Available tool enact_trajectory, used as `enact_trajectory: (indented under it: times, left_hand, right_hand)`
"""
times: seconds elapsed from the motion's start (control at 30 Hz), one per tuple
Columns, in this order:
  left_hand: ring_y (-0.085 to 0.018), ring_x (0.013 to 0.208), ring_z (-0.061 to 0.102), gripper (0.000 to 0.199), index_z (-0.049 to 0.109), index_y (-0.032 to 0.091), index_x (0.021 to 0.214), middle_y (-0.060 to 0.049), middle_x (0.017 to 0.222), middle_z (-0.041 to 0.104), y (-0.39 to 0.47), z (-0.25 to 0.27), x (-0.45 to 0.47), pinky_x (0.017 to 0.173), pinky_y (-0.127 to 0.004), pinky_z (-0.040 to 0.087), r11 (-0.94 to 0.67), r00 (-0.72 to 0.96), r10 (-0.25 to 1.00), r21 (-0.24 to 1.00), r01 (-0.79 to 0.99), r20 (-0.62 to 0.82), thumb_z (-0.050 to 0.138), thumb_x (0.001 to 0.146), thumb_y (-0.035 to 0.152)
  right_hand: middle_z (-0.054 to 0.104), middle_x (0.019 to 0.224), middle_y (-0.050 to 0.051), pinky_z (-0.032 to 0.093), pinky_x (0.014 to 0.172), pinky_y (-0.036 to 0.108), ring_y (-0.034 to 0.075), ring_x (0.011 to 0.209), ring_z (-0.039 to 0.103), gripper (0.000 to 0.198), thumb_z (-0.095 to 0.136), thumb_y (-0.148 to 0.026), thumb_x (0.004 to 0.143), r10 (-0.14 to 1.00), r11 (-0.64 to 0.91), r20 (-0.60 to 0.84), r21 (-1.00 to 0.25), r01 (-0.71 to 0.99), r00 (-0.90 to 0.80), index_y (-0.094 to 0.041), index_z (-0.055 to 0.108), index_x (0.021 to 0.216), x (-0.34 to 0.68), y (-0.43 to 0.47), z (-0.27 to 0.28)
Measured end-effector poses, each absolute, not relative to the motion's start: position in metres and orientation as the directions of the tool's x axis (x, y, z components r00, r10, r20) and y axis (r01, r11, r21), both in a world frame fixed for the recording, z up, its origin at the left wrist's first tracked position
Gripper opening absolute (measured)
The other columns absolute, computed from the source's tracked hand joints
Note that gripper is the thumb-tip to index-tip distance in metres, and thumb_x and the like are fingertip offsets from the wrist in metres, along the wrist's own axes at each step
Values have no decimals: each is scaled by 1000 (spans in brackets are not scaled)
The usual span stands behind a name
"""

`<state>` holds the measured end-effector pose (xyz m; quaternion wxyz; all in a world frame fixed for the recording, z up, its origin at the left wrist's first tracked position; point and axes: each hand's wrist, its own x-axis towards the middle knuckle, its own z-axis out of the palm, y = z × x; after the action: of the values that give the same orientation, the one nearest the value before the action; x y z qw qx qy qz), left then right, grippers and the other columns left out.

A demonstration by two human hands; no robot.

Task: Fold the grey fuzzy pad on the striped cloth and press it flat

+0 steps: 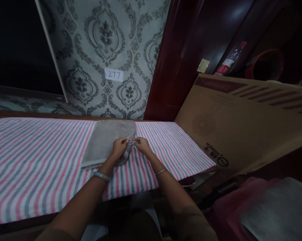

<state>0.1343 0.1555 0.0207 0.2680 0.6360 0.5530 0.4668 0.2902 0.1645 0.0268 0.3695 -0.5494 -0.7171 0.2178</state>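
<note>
A folded grey cloth garment (103, 139), perhaps trousers, lies on the pink, grey and white striped cloth (57, 150). Its right end is gathered into folds. A thin pale drawstring (132, 142) stretches between my two hands at that end. My left hand (120, 147) is closed in a pinch on the drawstring, over the garment's right part. Close by on the other side, my right hand (142, 146) pinches the drawstring too, its fingers closed. The gathered folds below are partly hidden by my left hand.
A large cardboard box (241, 120) stands along the table's right side. Behind it are a plastic bottle (230, 60) and a round red-rimmed container (265, 65). A dark screen (22, 47) is at the upper left. Pink and grey fabric (274, 207) lies at the lower right.
</note>
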Motion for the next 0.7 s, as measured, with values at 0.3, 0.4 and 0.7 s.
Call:
enact_trajectory:
  times: [0.3, 0.4, 0.7]
  left_hand:
    - [-19, 75, 63, 22, 71, 17, 74, -2, 75, 72, 154, 23, 134, 70, -27, 45, -245, -51, 952, 850, 466, 303, 52, 77, 29]
    - [-19, 76, 64, 22, 71, 17, 75, -3, 77, 72, 153, 22, 134, 72, -27, 45, -241, -56, 952, 847, 474, 302, 52, 77, 28]
    - [-18, 72, 62, 18, 68, 18, 72, -3, 73, 70, 155, 22, 135, 70, -27, 45, -221, -78, 951, 834, 506, 300, 53, 78, 25]
  right_hand:
    - [69, 79, 3, 45, 72, 23, 16, 77, 63, 7, 69, -21, 78, 925, 321, 377, -701, 637, -50, -17, 70, 72, 278, 170, 27]
    - [67, 76, 2, 44, 71, 24, 15, 75, 61, 10, 65, -15, 78, 917, 315, 397, -673, 669, -33, -17, 66, 69, 275, 171, 29]
    - [65, 93, 8, 42, 73, 28, 19, 83, 59, 15, 48, -15, 90, 899, 249, 438, -533, 809, 11, -17, 62, 88, 266, 157, 37]
